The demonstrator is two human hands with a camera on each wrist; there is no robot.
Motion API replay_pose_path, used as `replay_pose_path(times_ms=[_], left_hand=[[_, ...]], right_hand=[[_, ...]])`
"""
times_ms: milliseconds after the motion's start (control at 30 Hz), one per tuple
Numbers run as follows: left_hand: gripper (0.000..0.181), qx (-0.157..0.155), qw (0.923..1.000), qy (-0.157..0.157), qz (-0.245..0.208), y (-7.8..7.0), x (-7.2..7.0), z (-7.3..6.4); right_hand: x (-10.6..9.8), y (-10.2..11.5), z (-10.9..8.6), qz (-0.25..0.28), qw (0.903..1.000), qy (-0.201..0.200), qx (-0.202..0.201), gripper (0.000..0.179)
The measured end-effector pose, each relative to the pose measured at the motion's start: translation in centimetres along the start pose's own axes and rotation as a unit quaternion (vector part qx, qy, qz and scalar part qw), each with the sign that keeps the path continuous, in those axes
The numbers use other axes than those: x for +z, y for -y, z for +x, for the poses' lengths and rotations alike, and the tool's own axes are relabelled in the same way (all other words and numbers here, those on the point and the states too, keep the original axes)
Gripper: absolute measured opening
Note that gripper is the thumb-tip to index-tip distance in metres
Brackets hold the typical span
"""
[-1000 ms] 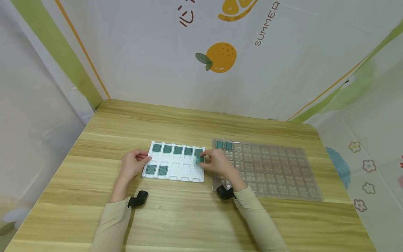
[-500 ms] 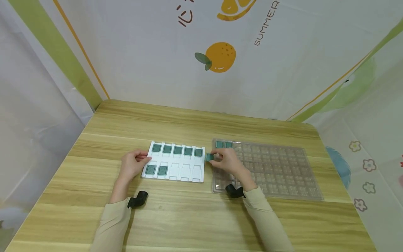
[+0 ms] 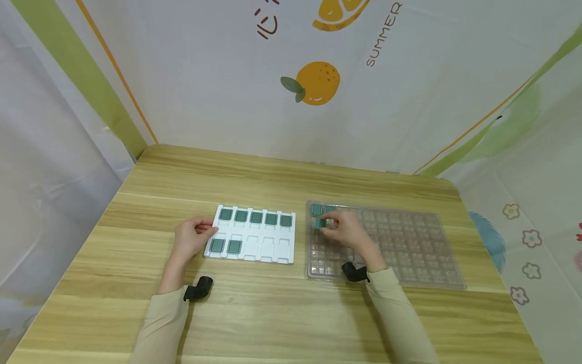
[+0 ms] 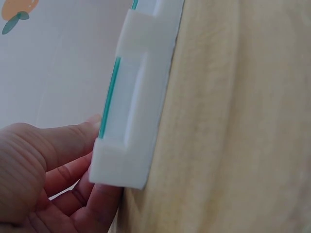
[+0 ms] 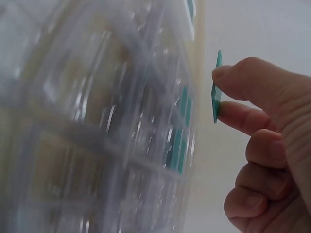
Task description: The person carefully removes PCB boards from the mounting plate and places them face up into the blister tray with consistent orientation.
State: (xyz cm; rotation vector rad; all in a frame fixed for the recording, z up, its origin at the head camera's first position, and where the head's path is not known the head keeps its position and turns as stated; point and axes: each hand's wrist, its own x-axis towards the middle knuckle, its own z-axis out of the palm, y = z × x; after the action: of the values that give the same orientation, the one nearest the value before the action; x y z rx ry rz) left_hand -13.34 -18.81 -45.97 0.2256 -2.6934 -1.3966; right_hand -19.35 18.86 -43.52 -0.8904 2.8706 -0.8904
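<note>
My right hand (image 3: 349, 233) pinches a small green circuit board (image 3: 319, 223) between thumb and index finger, over the left end of a clear plastic tray (image 3: 409, 253). In the right wrist view the board (image 5: 216, 87) is seen edge-on, apart from the tray, and the other fingers are curled. Two like boards (image 3: 317, 209) lie in the clear tray's far-left pockets. My left hand (image 3: 191, 236) grips the left edge of a white tray (image 3: 245, 230), thumb at the upper edge in the left wrist view. Several green boards (image 3: 256, 217) fill its far row; two more (image 3: 217, 245) lie at near left.
Both trays lie on a wooden table (image 3: 268, 313), the white one left of the clear one with a narrow gap between. A printed curtain (image 3: 218, 91) hangs behind the table and along its sides. Black wrist mounts (image 3: 200, 288) stick out from both sleeves.
My right hand has carried the green board rightward from the white tray, across the gap, to above the clear tray. My left hand stays at the white tray's edge.
</note>
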Motion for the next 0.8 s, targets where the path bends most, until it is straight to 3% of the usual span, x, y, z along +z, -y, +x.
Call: replay_pose_path(times_ms=[167,800], left_hand=[[0.021,0.000,1.0000,0.000,0.000,0.1,-0.1,0.0],[0.022,0.001,1.0000,0.005,0.001,0.0,-0.1,-0.1]], right_hand=[[-0.5,-1.1,-0.2,-0.018,0.9997,-0.009,-0.011,0.023],[-2.1,-4.2,-0.5,-0.036,0.9980,-0.004,0.051,0.025]])
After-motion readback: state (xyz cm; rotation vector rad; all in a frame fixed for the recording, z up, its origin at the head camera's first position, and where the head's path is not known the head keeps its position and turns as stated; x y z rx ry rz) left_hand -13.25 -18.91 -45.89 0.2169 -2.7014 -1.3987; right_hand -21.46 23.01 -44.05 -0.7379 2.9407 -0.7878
